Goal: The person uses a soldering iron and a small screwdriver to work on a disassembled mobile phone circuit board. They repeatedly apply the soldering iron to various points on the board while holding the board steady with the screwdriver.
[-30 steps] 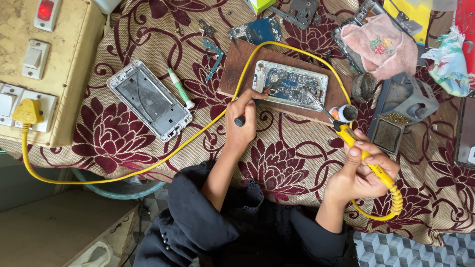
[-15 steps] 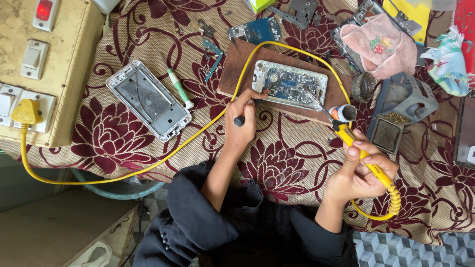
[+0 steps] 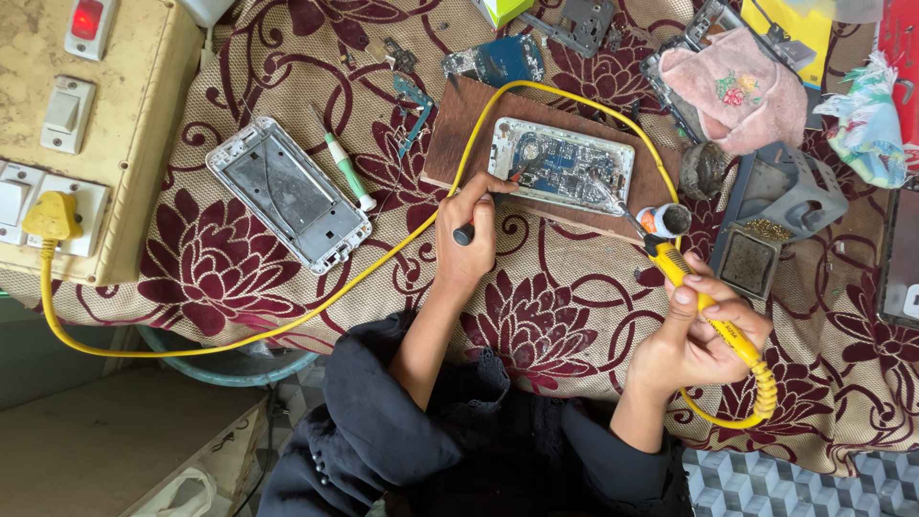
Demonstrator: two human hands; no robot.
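Two hands at work: left hand (image 3: 476,225) clamps a small tool steadying the phone board (image 3: 563,165), right hand (image 3: 704,330) grips the soldering iron (image 3: 691,285) pen-style.

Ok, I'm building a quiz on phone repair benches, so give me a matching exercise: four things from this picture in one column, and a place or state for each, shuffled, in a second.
Things:
1. soldering iron
2. opened phone
3. yellow plug
4. green-handled screwdriver

Places or states:
A. lies on the brown wooden board
B. sits in a socket of the switch box
C. held in the right hand
D. lies loose on the floral cloth, beside the empty phone frame

Pairs: 1-C, 2-A, 3-B, 4-D
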